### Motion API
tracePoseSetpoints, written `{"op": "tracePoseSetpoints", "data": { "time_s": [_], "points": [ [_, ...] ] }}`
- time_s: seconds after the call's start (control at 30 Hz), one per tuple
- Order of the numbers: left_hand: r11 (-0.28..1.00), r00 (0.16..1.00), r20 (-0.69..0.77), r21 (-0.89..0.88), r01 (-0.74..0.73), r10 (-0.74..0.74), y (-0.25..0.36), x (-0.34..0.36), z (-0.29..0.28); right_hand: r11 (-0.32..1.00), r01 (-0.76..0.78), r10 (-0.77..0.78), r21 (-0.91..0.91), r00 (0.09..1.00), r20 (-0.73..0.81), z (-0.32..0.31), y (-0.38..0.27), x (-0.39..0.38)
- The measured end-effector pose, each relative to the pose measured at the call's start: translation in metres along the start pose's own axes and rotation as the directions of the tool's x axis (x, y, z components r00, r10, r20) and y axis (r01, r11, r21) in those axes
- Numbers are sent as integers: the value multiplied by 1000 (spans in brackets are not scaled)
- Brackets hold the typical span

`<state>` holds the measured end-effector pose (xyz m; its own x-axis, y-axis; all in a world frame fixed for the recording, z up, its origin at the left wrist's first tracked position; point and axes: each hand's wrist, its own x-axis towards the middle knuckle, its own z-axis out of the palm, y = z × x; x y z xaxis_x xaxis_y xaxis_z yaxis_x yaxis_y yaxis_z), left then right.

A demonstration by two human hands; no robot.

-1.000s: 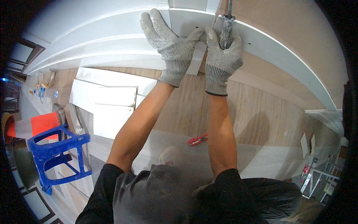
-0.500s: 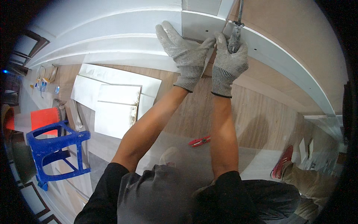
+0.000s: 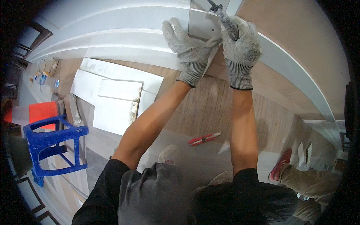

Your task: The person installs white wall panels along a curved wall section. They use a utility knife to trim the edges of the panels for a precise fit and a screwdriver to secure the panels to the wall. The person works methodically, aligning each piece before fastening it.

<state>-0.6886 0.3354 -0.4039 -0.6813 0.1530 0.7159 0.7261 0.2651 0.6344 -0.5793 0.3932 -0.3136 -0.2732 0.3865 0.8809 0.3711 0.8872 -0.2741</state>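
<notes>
My left hand (image 3: 189,48), in a grey knit work glove, lies against the white moulded panel (image 3: 146,18) with its fingers stretched out. Its thumb reaches right, along the lower edge of a small white plate (image 3: 200,24) with a dark hole. Wrapped in my right hand (image 3: 243,45), also gloved, is a tool with a worn grey handle and thin shaft (image 3: 228,24). The shaft tilts up and left over the plate; its tip is out of the picture. A long white strip (image 3: 285,63) runs off to the right behind that hand.
Below my arms a red utility knife (image 3: 204,139) lies on the floor. White boards (image 3: 116,108) are stacked at left, near a blue plastic stool (image 3: 56,146) and an orange-and-white object (image 3: 43,114). Another person's red shoe (image 3: 282,164) stands at right.
My right hand has lifted off the plate's lower corner and shifted right; the tool has swung from nearly upright to leaning left. My left hand keeps its place on the panel.
</notes>
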Motion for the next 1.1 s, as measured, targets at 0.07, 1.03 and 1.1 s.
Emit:
{"op": "tracePoseSetpoints", "data": {
  "time_s": [0.07, 1.03, 1.1],
  "points": [
    [1000, 1000, -6, 13, -7, 7, -3, -1, 2, 1000, -4, 4, -30, 1000, 8, 1, -1, 1],
    [999, 999, 37, -17, 40, -39, 2, 2, -4, 999, -21, 24, -35, 997, 78, -6, 5, 3],
    [1000, 1000, 17, 18, -9, 9, 0, 3, -3, 1000, -23, 24, -11, 1000, 20, -10, 4, 6]
  ]
}}
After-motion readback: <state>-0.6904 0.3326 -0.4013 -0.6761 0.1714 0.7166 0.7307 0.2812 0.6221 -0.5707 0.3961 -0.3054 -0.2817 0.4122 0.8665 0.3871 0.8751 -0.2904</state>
